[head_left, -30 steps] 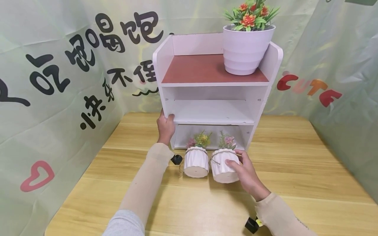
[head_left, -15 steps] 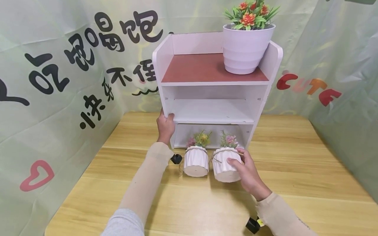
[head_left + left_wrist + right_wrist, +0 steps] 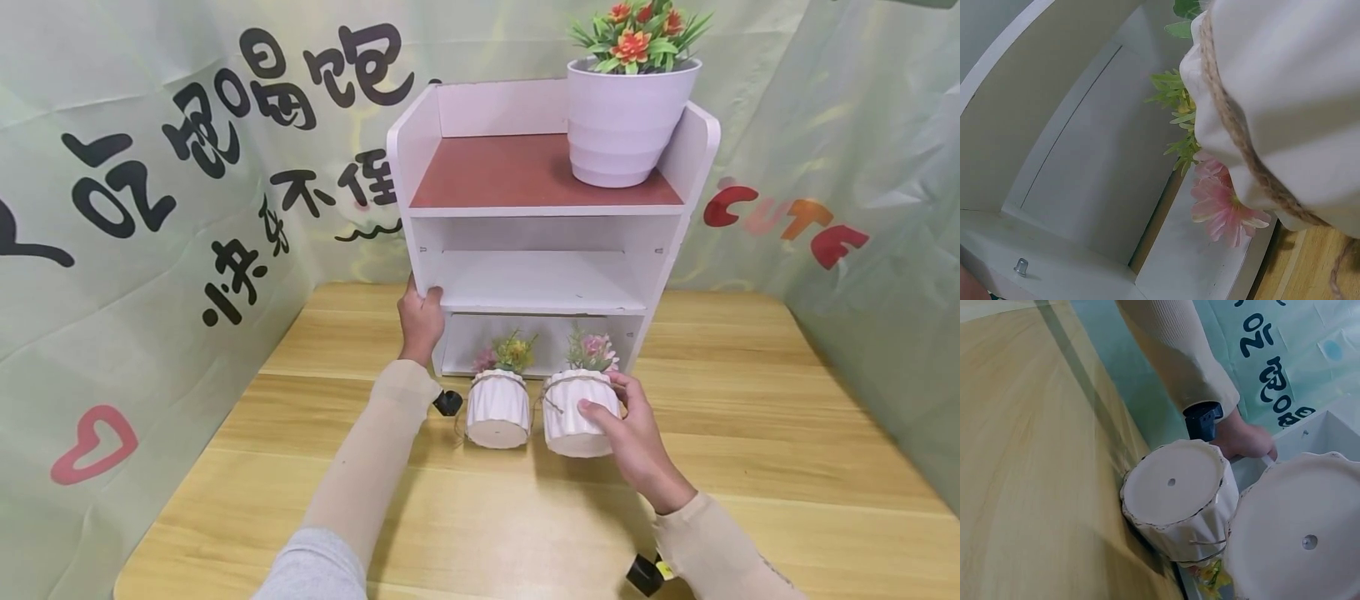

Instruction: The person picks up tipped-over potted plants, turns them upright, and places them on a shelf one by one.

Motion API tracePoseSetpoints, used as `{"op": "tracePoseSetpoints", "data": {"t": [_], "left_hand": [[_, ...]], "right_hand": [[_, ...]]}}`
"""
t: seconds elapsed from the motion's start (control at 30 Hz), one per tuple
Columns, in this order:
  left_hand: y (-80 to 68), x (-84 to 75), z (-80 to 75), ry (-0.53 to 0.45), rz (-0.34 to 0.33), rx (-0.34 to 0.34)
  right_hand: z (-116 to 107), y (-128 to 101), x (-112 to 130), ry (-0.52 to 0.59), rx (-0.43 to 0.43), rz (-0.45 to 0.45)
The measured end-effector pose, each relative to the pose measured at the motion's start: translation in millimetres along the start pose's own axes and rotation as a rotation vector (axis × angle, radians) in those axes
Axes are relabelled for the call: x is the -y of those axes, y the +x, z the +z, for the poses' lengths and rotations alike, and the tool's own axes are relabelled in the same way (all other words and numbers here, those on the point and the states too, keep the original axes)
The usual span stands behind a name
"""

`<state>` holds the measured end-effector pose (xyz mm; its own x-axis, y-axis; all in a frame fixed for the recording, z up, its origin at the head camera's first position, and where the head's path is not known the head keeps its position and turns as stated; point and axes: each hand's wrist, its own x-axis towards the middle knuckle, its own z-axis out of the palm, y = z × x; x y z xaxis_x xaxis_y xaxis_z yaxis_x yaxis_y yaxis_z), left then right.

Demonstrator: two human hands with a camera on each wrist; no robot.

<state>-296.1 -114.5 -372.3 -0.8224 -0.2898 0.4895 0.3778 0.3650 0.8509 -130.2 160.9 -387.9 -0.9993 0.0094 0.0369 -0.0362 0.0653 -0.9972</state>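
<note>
Right hand (image 3: 637, 433) grip wraps small white pot (image 3: 577, 412), lifted off counter (image 3: 750, 467) before shelf (image 3: 420, 250); left hand (image 3: 420, 321) clasps shelf post. Risk: bumps neighbour pot (image 3: 497, 410), topples it.

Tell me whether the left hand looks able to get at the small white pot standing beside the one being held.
Probably yes: the left hand grips the shelf unit just above the small white pot, and nothing stands between them.

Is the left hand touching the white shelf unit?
Touching. The head view shows the left hand gripping the front left edge of the white shelf unit, thumb on the middle shelf corner.
</note>
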Motion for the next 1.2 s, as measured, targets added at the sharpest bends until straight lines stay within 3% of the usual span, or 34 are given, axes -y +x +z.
{"op": "tracePoseSetpoints", "data": {"t": [0.4,1.2], "left_hand": [[-1.0,-0.9,-0.9,0.007,-0.006,0.006],[-0.9,-2.2,-0.4,-0.001,-0.016,0.0]], "right_hand": [[-3,-9,10,-0.073,0.005,-0.052],[-3,-20,23,-0.063,-0.039,-0.214]]}}
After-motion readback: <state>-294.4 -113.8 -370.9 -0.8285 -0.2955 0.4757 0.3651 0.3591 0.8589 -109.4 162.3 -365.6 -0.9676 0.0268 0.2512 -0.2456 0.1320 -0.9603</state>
